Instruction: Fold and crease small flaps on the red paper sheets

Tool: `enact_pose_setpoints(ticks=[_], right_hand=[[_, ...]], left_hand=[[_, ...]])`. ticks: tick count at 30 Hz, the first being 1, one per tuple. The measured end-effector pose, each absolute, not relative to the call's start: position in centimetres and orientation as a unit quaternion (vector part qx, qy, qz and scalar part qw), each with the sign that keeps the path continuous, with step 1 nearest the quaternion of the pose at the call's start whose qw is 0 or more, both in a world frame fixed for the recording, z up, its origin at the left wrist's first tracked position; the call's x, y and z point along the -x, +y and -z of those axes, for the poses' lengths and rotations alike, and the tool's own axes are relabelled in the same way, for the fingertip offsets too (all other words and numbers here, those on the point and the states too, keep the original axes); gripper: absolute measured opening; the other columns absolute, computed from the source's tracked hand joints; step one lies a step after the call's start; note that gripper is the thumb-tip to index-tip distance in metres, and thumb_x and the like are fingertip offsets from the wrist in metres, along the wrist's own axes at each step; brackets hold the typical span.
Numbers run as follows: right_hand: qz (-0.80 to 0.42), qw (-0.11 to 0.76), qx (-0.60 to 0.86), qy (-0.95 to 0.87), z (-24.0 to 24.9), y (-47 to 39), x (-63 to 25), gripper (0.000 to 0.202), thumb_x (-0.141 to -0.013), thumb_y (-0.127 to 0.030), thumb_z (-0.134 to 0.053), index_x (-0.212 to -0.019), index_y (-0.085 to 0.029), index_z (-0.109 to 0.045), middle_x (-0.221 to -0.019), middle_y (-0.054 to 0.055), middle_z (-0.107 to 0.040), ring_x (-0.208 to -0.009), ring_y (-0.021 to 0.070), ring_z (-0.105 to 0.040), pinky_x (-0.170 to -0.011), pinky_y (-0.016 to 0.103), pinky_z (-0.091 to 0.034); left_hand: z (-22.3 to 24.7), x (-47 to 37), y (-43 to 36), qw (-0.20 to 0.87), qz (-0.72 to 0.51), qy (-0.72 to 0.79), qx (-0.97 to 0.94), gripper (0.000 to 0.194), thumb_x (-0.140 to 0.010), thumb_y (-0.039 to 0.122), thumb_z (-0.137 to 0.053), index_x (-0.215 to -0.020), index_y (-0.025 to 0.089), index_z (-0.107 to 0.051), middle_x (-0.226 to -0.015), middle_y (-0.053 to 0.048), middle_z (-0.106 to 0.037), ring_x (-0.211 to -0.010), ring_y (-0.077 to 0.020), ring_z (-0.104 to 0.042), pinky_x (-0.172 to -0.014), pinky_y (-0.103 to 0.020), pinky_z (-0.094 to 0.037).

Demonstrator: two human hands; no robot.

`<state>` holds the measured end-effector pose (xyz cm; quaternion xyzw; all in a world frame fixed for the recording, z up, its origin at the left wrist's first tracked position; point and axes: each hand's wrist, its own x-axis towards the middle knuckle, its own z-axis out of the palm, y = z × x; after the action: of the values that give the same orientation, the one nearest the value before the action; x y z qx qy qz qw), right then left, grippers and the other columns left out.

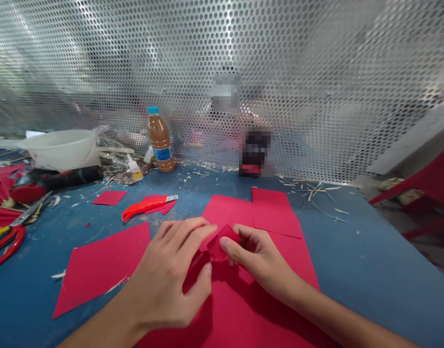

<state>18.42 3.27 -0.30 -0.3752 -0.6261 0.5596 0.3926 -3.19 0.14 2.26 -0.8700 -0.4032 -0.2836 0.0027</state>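
Between thumb and fingers, my right hand [258, 253] pinches a small folded piece of red paper [225, 243]. My left hand [174, 266] is open on the other side, its fingers stretched toward the piece and its thumb held apart. The left fingertips touch or nearly touch the folded paper; the exact contact is hidden. Beneath both hands lies a large red sheet [244, 314]. A smaller red rectangle [274, 212] rests on its far right part.
Left on the blue table [370, 280] lie a red sheet [106, 266], a red-handled cutter [149, 205], scissors [15, 237] and a black power tool [55, 181]. Behind them stand a white basin [62, 150], glue bottle [134, 169] and brown-filled bottle [159, 137] before a perforated metal panel [298, 58].
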Motion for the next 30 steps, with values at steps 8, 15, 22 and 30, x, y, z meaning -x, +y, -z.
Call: enact_pose_setpoints(ticks=[8, 15, 22, 30], right_hand=[[-0.633, 0.344, 0.333, -0.608, 0.7, 3.5, -18.7, 0.045, -0.087, -0.060, -0.078, -0.078, -0.017, -0.065, -0.064, -0.005, -0.051, -0.055, 0.0095, -0.042, -0.050, 0.023, -0.033], [-0.606, 0.375, 0.341, -0.614, 0.2, 3.3, -18.6, 0.040, -0.092, -0.055, -0.075, -0.078, -0.020, -0.061, -0.065, -0.004, -0.054, -0.057, 0.0101, -0.046, -0.053, 0.023, -0.037], [-0.547, 0.407, 0.363, -0.635, 0.2, 3.0, -18.4, 0.025, -0.099, -0.043, -0.065, -0.088, -0.020, -0.063, -0.068, -0.006, -0.048, -0.060, 0.0111, -0.040, -0.057, 0.025, -0.035], [-0.489, 0.414, 0.352, -0.682, 0.3, 2.7, -18.0, 0.007, -0.096, -0.028, -0.063, -0.093, -0.022, -0.064, -0.081, 0.000, -0.064, -0.072, 0.0153, -0.058, -0.067, 0.028, -0.047]], left_hand=[[-1.2, 2.2, 0.3, -0.349, 0.307, -0.485, 0.741, 0.032, -0.100, 0.042, -0.064, -0.129, 0.028, -0.066, -0.118, -0.005, -0.077, -0.104, -0.0258, -0.071, -0.089, -0.038, -0.056], [-1.5, 2.3, 0.9, -0.580, 0.356, -0.457, 0.573, 0.039, -0.101, 0.052, -0.058, -0.116, 0.020, -0.074, -0.096, -0.006, -0.080, -0.077, -0.0216, -0.073, -0.070, -0.031, -0.058], [-1.9, 2.7, 0.9, -0.378, 0.339, -0.502, 0.700, 0.016, -0.098, 0.035, -0.061, -0.103, 0.023, -0.070, -0.097, -0.002, -0.072, -0.094, -0.0214, -0.066, -0.085, -0.032, -0.051], [-1.8, 2.6, 0.8, -0.333, 0.316, -0.495, 0.738, 0.012, -0.098, 0.029, -0.057, -0.090, 0.024, -0.065, -0.088, 0.001, -0.067, -0.085, -0.0188, -0.062, -0.079, -0.031, -0.045]])
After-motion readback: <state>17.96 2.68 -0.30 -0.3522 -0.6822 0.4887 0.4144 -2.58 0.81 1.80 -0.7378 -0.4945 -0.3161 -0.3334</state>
